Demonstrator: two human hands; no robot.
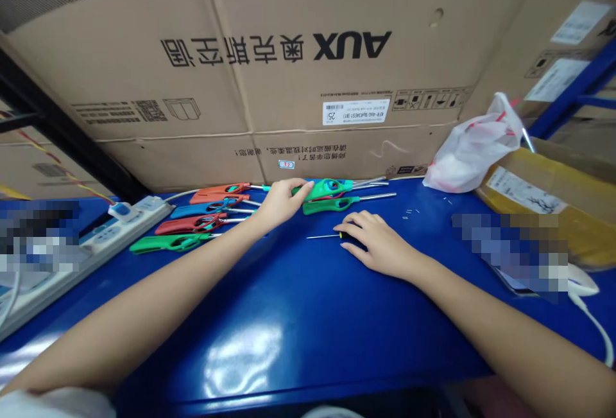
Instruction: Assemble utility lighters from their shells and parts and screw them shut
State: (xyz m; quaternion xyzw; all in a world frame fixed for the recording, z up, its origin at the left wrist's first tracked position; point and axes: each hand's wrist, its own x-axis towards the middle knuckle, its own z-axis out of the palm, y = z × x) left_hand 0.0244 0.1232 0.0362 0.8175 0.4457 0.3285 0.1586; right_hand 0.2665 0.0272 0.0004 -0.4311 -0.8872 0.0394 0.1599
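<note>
Nearest, the blue table (289, 315) stretches bare and glossy in front of the screwdriver (322, 237), which lies with its thin shaft pointing left. The right hand (378, 243) rests over the screwdriver's handle, fingers and thumb curled to either side; the handle is mostly hidden, so I cannot tell if it is gripped. Well left of the screwdriver are a white power strip (113, 235) and, nearer to it, a row of four lighters, green (168, 243), red (187, 223), blue (206, 207) and orange (219, 193). Right of and beyond it lie small metal pins (411, 213). Behind the screwdriver are more green lighters (330, 205); the left hand (287, 198), loosely curled, is at their left end, its grip unclear. Farther right sits a plastic bag (474, 151); farthest behind stands a printed carton (283, 100).
</note>
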